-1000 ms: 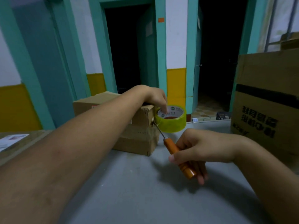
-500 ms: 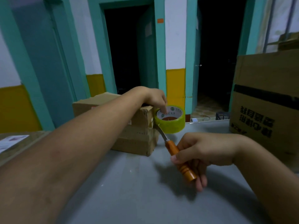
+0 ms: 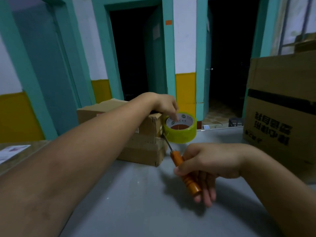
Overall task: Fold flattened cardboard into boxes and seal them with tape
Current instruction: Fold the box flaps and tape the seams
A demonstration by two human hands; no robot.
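near grey table (image 3: 136, 211) bare | small box (image 3: 145, 151) left-centre | big carton (image 3: 282, 117) right

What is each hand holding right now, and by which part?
The right hand grips a knife by its orange wooden handle. The left hand holds the yellow tape roll, fingers on its upper rim by the small box.

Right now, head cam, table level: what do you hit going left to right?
Printed paper → small cardboard box → tape roll, held by the left hand → orange-handled knife in the right hand → large printed carton.
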